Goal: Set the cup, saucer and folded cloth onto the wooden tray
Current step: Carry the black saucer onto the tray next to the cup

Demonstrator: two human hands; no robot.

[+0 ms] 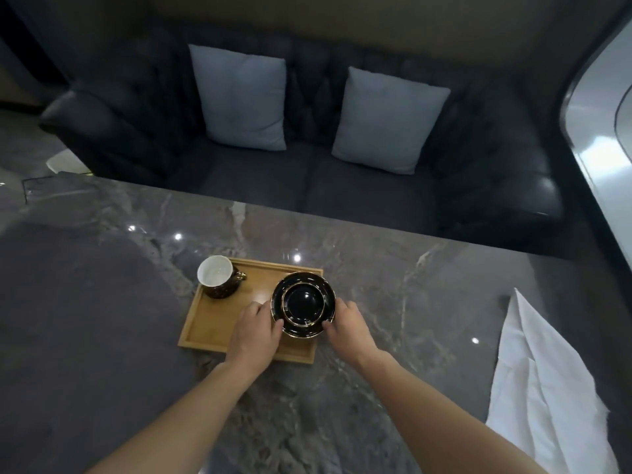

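A wooden tray lies on the grey marble table. A black cup with a white inside and a gold handle stands upright in the tray's far left corner. Over the tray's right half is a black saucer with gold rims, tilted a little toward me. My left hand grips its near left edge and my right hand grips its near right edge. Whether the saucer touches the tray I cannot tell. A white cloth lies loosely folded on the table at the far right, apart from the tray.
A dark grey mat covers the left part of the marble table. Beyond the table's far edge stands a dark sofa with two pale blue cushions. A white curved surface fills the upper right.
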